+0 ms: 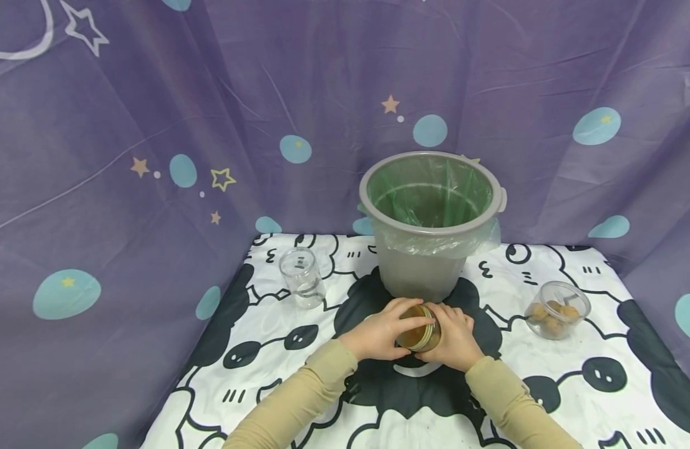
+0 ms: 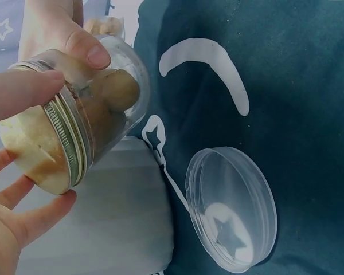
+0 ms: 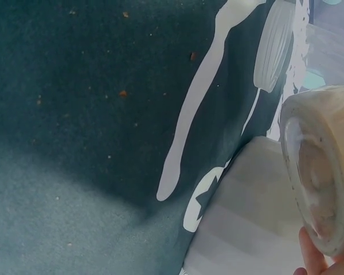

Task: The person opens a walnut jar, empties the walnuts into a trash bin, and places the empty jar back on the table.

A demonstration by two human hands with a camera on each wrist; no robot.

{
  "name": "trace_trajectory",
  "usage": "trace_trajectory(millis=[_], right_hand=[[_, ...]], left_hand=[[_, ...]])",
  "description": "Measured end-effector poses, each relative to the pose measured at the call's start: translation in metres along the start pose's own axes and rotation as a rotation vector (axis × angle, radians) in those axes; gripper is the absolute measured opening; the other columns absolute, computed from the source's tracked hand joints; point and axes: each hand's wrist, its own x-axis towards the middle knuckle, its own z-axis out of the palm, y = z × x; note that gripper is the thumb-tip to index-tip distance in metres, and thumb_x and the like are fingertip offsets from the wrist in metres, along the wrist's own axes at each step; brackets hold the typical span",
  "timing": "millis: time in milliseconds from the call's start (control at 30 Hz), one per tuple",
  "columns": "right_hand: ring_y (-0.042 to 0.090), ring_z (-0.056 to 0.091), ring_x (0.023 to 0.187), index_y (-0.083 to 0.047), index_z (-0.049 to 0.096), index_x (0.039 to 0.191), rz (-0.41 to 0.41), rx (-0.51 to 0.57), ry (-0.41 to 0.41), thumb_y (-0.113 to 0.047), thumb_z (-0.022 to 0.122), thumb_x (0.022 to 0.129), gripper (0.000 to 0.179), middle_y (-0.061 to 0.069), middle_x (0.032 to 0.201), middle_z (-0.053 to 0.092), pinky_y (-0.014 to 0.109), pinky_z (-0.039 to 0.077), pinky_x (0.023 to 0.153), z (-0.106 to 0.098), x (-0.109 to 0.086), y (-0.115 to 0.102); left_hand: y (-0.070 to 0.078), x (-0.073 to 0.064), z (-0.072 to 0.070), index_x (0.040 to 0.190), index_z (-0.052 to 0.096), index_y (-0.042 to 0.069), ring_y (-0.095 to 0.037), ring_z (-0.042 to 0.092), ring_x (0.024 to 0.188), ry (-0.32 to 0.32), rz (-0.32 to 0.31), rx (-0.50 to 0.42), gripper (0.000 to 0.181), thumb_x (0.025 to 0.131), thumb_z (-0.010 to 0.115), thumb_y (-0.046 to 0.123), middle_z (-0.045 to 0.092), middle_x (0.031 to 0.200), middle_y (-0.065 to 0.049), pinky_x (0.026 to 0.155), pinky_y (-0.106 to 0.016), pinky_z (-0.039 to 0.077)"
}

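Both hands hold a clear jar (image 2: pixel 117 117) tilted on its side, with brown round pieces inside. Its gold-coloured screw lid (image 2: pixel 37 143) faces the left hand (image 1: pixel 381 332), whose thumb and fingers are spread around the lid's rim. Around the jar's body the right hand (image 1: pixel 453 337) is wrapped, its thumb pressed on the clear wall in the left wrist view. From the right wrist the jar's round base (image 3: pixel 315 177) shows, with fingertips below it. A clear plastic lid (image 2: pixel 264 200) lies on the dark part of the cloth, hidden behind the hands in the head view.
Just beyond the hands stands a grey bin (image 1: pixel 415 274) with a green bag liner (image 1: pixel 435 199). A clear jar (image 1: pixel 302 277) is at the left, another jar (image 1: pixel 559 312) with brown round pieces at the right. Small crumbs dot the patterned cloth (image 1: pixel 412 430); a purple curtain (image 1: pixel 322 75) hangs behind.
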Motion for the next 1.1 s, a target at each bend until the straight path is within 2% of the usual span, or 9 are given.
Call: trace_trajectory(millis=[167, 300, 533, 767, 967, 1100], right_hand=[[0.033, 0.049, 0.096, -0.008, 0.053, 0.125, 0.013, -0.005, -0.013, -0.034, 0.095, 0.042, 0.097, 0.013, 0.110, 0.060, 0.053, 0.031, 0.079, 0.000, 0.000, -0.001], [0.032, 0.049, 0.094, -0.009, 0.053, 0.125, 0.019, -0.006, -0.016, -0.034, 0.095, 0.042, 0.097, 0.013, 0.111, 0.060, 0.052, 0.031, 0.078, 0.001, -0.001, 0.000], [0.033, 0.049, 0.094, -0.008, 0.053, 0.124, 0.016, -0.022, -0.003, -0.035, 0.093, 0.043, 0.095, 0.014, 0.110, 0.060, 0.054, 0.032, 0.079, 0.001, 0.000, 0.000], [0.033, 0.049, 0.096, -0.009, 0.053, 0.124, 0.045, -0.017, -0.009, -0.033, 0.094, 0.043, 0.094, 0.014, 0.110, 0.061, 0.054, 0.031, 0.082, 0.000, 0.001, 0.000], [0.032, 0.049, 0.094, -0.009, 0.053, 0.125, 0.043, -0.009, 0.011, -0.035, 0.093, 0.043, 0.095, 0.014, 0.109, 0.061, 0.054, 0.031, 0.081, 0.002, 0.001, 0.000], [0.032, 0.049, 0.093, -0.009, 0.053, 0.125, 0.054, 0.004, 0.012, -0.035, 0.093, 0.044, 0.094, 0.013, 0.109, 0.061, 0.054, 0.032, 0.081, 0.003, 0.000, 0.001]], left_hand=[[0.000, 0.001, -0.001, 0.140, 0.046, 0.023, -0.027, 0.034, 0.132, 0.001, -0.001, 0.000, 0.070, 0.078, 0.078, 0.022, 0.032, 0.147, -0.014, 0.093, -0.026, 0.049], [0.002, 0.001, -0.001, 0.139, 0.048, 0.023, -0.027, 0.036, 0.131, 0.003, -0.029, -0.023, 0.070, 0.077, 0.079, 0.024, 0.034, 0.146, -0.013, 0.096, -0.027, 0.048], [0.004, 0.003, 0.001, 0.139, 0.048, 0.025, -0.025, 0.042, 0.123, 0.036, -0.156, -0.104, 0.072, 0.075, 0.080, 0.032, 0.039, 0.139, -0.007, 0.096, -0.029, 0.047], [0.010, 0.006, 0.001, 0.139, 0.047, 0.025, -0.024, 0.046, 0.116, 0.061, -0.244, -0.110, 0.072, 0.076, 0.078, 0.038, 0.043, 0.133, -0.007, 0.092, -0.029, 0.049], [0.014, 0.009, 0.004, 0.139, 0.046, 0.025, -0.021, 0.051, 0.104, 0.086, -0.358, -0.144, 0.069, 0.079, 0.072, 0.046, 0.049, 0.119, -0.008, 0.083, -0.026, 0.051], [0.015, 0.010, 0.004, 0.141, 0.043, 0.024, -0.023, 0.053, 0.101, 0.067, -0.400, -0.144, 0.069, 0.082, 0.066, 0.052, 0.051, 0.117, -0.010, 0.081, -0.027, 0.052]])
